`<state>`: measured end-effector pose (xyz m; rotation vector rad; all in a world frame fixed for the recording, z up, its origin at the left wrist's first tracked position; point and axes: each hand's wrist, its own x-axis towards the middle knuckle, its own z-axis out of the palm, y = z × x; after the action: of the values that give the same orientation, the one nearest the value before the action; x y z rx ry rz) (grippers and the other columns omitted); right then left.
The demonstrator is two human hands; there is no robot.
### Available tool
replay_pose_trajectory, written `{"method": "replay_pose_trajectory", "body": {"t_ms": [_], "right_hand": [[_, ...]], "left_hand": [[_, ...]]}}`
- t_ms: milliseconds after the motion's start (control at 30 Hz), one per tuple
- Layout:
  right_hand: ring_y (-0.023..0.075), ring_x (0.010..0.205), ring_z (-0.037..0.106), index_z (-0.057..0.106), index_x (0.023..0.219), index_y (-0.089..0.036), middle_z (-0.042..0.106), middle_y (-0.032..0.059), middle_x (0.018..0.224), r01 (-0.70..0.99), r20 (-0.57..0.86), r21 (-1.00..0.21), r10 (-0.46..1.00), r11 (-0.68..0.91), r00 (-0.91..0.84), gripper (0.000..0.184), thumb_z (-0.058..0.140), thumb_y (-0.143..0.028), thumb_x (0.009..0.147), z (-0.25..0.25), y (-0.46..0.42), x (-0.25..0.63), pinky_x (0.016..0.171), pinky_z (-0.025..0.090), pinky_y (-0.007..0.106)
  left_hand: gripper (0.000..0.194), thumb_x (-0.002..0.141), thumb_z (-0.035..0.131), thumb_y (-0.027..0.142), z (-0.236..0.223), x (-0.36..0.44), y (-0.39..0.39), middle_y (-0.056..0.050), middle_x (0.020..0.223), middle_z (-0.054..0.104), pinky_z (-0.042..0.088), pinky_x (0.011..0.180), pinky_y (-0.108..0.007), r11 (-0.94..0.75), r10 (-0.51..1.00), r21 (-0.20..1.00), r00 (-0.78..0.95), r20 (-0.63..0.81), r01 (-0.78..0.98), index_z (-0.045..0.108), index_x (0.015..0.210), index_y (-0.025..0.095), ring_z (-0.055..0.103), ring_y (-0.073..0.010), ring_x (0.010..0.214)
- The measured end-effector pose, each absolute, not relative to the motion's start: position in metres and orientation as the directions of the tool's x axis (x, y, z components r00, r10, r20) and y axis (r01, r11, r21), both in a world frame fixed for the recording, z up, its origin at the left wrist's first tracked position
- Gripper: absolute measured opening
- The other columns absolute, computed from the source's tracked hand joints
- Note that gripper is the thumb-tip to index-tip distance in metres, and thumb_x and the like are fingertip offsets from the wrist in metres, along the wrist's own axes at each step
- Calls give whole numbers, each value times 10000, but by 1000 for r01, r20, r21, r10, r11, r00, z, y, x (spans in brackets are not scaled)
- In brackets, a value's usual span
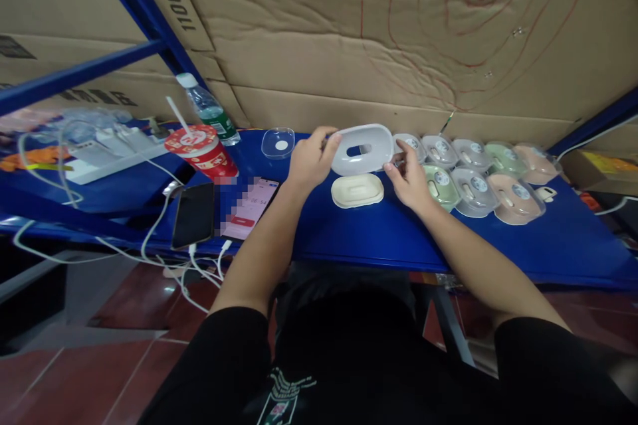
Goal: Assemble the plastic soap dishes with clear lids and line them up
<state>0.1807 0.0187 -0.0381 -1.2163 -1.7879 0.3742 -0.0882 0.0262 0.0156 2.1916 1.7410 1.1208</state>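
Piece in hand: a white oval piece point(379, 146) with an oval opening through its middle, lifted just above the blue tabletop point(343, 236) and tilted toward the wearer.
Left hand: the left hand point(314, 158) grasps the piece's left end between thumb and fingers.
Right hand: the right hand point(413, 180) has its thumb at the piece's lower right edge, fingers loosely bent; whether it also grips cannot be told.
Cream part: an oval cream part point(357, 191) lies flat on the tabletop just below the held piece, between the forearms, touched by neither hand.
Clear lid: a small clear lid point(270, 140) with a white round sticker lies apart, beyond the left hand.
Lidded containers: eight containers point(476, 194) in grey, green and pink stand in two rows to the right, the farthest left partly hidden by the right hand; they bear clear covers and, where legible, round labels, and are judged complete.
Outstanding: the held piece, cream part and clear lid lie separate; judged incomplete.
Left of station: a red cup point(209, 156) and two phones point(194, 216), clear of the parts.
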Motion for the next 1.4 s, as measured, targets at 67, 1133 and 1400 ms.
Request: {"method": "replay_pose_trajectory", "body": {"t_ms": [67,1133,1400], "right_hand": [[266,796,682,679,1269,-263,761,87,973,600,478,-674,873,432,-92,682,489,-855,988,-36,19,183,788,569,453],[310,817,745,668,654,-229,780,138,804,860,124,-418,956,292,-264,722,414,-763,1067,-39,27,183,711,499,394],[212,686,737,671,659,-209,775,79,684,863,-136,-489,967,125,-217,657,406,-568,1141,-24,25,174,712,504,307]], "left_hand": [[469,1150,344,479,17,-85,24,-97,1182,819,557,969,-382,-312,921,453,150,359,835,722,1275,232,760,-275,1116],[493,1070,374,473,4,-79,33,-49,763,798,498,675,-327,-247,917,302,323,-233,921,749,1199,180,731,-215,640],[474,1083,403,468,0,-82,38,-47,753,778,443,703,-321,-302,920,254,351,-173,919,736,1269,186,740,-237,774]]}}
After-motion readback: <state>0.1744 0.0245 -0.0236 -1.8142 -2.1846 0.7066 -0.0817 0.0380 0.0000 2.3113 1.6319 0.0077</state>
